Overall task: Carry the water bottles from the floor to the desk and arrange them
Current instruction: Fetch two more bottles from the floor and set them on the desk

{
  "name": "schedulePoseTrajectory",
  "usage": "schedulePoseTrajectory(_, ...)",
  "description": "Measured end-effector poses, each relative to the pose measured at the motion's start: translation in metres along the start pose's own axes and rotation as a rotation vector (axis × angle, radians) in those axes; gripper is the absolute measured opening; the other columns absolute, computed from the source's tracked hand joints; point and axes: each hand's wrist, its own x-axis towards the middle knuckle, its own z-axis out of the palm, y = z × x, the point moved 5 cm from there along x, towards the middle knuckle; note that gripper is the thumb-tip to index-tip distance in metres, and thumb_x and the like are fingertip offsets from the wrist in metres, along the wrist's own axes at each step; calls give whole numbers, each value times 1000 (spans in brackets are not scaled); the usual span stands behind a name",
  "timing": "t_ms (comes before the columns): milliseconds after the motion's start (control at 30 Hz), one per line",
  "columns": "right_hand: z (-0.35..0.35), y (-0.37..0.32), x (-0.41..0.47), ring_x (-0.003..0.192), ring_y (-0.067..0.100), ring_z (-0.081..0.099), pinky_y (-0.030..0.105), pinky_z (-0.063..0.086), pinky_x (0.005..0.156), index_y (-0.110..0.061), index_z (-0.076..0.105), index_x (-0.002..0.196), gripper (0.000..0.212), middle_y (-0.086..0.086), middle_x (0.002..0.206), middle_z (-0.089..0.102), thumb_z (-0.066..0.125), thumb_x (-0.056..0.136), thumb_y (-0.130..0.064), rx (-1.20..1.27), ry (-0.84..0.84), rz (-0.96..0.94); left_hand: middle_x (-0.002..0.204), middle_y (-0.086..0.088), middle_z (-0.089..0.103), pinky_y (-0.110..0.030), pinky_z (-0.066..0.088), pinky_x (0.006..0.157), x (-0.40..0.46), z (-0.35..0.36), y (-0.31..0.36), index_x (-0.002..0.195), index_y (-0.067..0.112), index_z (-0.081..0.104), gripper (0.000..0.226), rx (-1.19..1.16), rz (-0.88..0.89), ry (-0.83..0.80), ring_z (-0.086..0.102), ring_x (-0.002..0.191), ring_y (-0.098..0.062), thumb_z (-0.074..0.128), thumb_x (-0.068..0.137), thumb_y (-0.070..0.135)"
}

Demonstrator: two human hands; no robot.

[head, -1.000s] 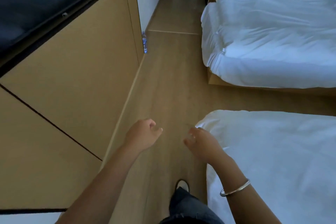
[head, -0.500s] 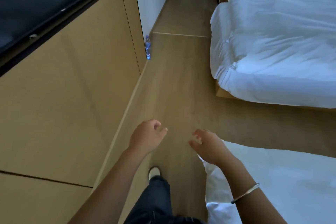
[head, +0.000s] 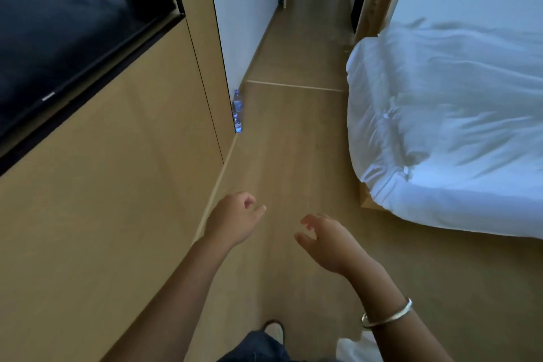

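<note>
Wood floor (head: 293, 156) runs between a tan panel wall (head: 117, 185) with a black TV (head: 58, 32) on the left and a white bed (head: 455, 126) on the right. Both arms out front, nothing held: left hand (head: 235, 219) loosely curled, right hand (head: 326, 239) slack with fingers spread, silver bangle (head: 388, 314) on its wrist. Water bottles (head: 237, 112) stand on the floor against the panel wall's far corner, well apart from both hands.

Ahead of us two clear plastic water bottles (head: 237, 111) stand on the wooden plank floor (head: 293, 156) against the tan wood-panelled wall (head: 117, 185) at left; the white-sheeted bed (head: 455, 126) lies right.
</note>
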Motion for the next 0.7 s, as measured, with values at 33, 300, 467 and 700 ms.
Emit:
schedulePoseTrajectory(33, -5, -1, 16, 110, 18, 56, 31, 46, 93, -19, 48, 130, 44, 0, 126, 54, 49, 92, -41, 6, -1, 8, 110, -1, 64, -27, 45, 84, 16, -2, 2, 109, 15, 63, 32, -1, -2, -4, 60, 101, -20, 60, 86, 38)
schedulePoseTrajectory(300, -33, 15, 133, 114, 19, 54, 31, 44, 95, -17, 49, 130, 43, 2, 126, 56, 49, 93, -39, 54, -26, 42, 112, 1, 64, -26, 43, 84, 126, 16, 0, 108, 16, 63, 32, 37, -81, -99, 59, 101, -18, 60, 85, 38)
schedulePoseTrajectory(467, -78, 31, 231, 112, 17, 55, 32, 47, 95, -17, 49, 130, 44, 1, 125, 57, 48, 93, -40, 46, -23, 11, 114, 0, 62, -27, 43, 84, 227, 16, 36, 112, 15, 62, 35, 11, -77, -69, 58, 103, -19, 59, 86, 38)
schedulePoseTrajectory(700, -173, 54, 385, 109, 21, 56, 34, 47, 92, -15, 51, 127, 42, 3, 122, 58, 50, 92, -39, -2, -1, -34, 116, 1, 61, -29, 45, 85, 378, 15, 109, 113, 15, 61, 35, -17, -102, -53, 57, 103, -18, 58, 86, 37)
